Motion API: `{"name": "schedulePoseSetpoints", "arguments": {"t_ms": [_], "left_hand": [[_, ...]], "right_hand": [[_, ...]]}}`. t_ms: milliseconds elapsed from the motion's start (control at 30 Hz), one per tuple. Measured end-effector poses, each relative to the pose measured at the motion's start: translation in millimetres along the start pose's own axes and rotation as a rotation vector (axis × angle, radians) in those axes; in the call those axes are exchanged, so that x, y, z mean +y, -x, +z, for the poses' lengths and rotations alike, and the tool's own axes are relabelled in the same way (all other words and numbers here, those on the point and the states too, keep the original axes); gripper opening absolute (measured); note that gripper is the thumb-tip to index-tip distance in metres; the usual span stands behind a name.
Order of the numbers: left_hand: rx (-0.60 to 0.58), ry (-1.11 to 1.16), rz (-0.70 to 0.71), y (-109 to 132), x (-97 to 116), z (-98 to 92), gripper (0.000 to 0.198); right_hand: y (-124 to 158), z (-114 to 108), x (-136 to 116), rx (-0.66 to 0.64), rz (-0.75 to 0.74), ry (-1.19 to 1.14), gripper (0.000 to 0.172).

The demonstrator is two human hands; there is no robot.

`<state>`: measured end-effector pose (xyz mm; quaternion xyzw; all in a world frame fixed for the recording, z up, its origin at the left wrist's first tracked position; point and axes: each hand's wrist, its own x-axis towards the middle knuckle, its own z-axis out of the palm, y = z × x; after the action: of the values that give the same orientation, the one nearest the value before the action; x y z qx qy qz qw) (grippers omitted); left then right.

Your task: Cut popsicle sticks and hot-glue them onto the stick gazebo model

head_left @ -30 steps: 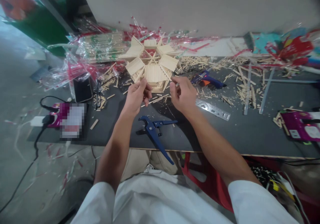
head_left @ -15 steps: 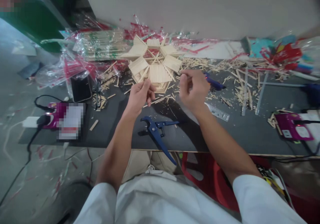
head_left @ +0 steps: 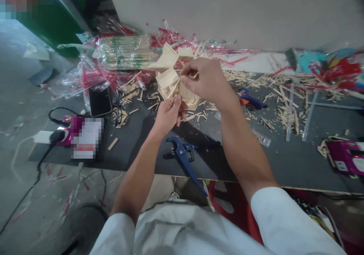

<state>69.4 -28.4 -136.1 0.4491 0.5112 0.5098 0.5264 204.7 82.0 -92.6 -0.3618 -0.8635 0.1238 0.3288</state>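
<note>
A star-like model built from thin wooden sticks [head_left: 167,78] stands on the dark table, with slatted panels leaning outward around it. My left hand [head_left: 169,114] is closed at the model's front edge, thumb against curled fingers; whatever they pinch is too small to make out. Over the model, my right hand [head_left: 207,78] has thumb and forefinger brought together just above the front slatted panel [head_left: 187,91], hiding much of the right side. Anything between those fingertips cannot be made out. Below my hands lies a blue ratchet cutter [head_left: 184,160], its handle overhanging the table edge.
Cut stick pieces [head_left: 284,110] litter the table. A blue glue gun [head_left: 251,98] lies right of my right forearm, near clear rulers [head_left: 290,112]. Plastic-wrapped stick bundles [head_left: 123,52] are at the back left. A black phone [head_left: 100,99] and a purple power strip [head_left: 76,128] lie left.
My right hand has moved left from beside the model to over its front panel. My left hand stays near the front edge. The whole view has shifted slightly.
</note>
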Motion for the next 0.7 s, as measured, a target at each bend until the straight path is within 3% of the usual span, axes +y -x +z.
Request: {"name": "schedulePoseSetpoints", "arguments": {"t_ms": [300,700], "left_hand": [[0.007,-0.065,0.022,2.5,-0.3,0.2,0.056],[0.07,-0.244,0.138,2.8,-7.0,-2.1,0.047]], "right_hand": [[3.7,-0.5,8.0,-0.044,0.003,-0.076,0.013],[3.9,1.7,3.3,-0.028,-0.017,-0.03,0.016]]}}
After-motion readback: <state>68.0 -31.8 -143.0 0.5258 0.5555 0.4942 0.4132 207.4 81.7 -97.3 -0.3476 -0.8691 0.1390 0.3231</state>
